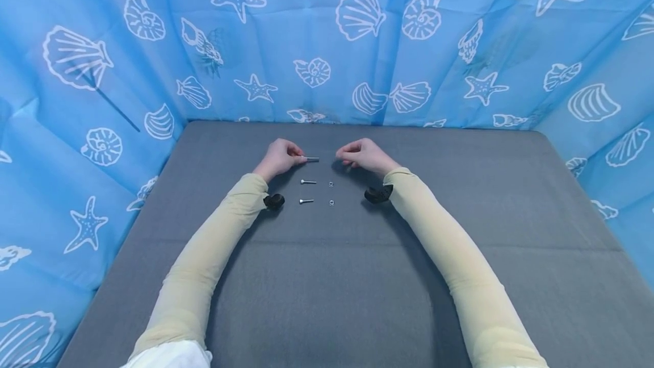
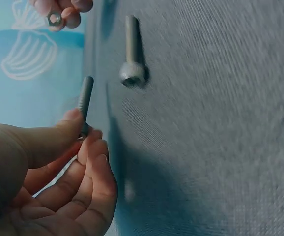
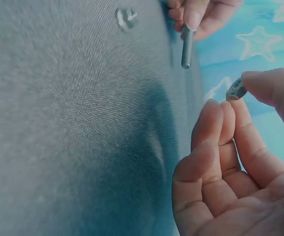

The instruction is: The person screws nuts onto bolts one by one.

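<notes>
Between thumb and fingertips my left hand [image 1: 281, 156] pinches a silver bolt [image 2: 86, 96] by its head end, the threaded shank pointing toward the other hand. My right hand [image 1: 369, 155] pinches a small metal nut [image 3: 236, 89] between thumb and index finger. A gap separates bolt and nut. Nearer my body, two more bolts lie on the table, an upper bolt [image 1: 308, 182] and a lower bolt [image 1: 306, 201]. To their right lie two loose nuts, an upper nut [image 1: 331, 184] and a lower nut [image 1: 331, 203].
A grey cloth-covered table [image 1: 327, 294] fills the lower view. Blue curtains [image 1: 317, 33] with white shell and starfish prints stand behind it and on both sides. Dark wrist devices hang below the sleeves, a left one [image 1: 274, 202] and a right one [image 1: 378, 193].
</notes>
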A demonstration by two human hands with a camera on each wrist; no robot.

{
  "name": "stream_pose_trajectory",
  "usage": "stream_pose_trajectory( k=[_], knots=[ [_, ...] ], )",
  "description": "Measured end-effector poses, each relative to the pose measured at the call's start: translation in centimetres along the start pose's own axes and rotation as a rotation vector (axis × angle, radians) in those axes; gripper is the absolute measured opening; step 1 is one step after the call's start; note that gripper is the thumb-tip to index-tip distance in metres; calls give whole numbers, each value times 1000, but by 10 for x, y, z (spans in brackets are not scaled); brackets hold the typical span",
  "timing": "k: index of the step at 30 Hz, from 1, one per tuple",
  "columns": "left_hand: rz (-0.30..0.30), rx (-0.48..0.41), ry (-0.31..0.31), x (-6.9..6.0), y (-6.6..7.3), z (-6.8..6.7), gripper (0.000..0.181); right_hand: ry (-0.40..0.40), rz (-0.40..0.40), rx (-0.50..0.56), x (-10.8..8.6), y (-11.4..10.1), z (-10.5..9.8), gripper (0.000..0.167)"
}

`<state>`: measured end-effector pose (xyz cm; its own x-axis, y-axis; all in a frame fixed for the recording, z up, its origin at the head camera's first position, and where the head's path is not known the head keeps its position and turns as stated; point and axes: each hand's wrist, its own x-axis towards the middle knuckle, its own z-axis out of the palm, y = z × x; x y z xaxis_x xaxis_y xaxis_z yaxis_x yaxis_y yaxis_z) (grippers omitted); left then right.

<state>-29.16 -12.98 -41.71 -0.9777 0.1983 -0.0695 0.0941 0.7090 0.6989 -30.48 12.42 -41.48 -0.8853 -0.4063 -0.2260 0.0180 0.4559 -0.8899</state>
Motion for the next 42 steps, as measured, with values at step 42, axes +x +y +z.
stream_pose_trajectory(
  k=[42],
  knots=[
    [230, -494, -109, -61, 91, 36, 19, 32, -57, 627, -113, 9, -15, 27]
  ],
)
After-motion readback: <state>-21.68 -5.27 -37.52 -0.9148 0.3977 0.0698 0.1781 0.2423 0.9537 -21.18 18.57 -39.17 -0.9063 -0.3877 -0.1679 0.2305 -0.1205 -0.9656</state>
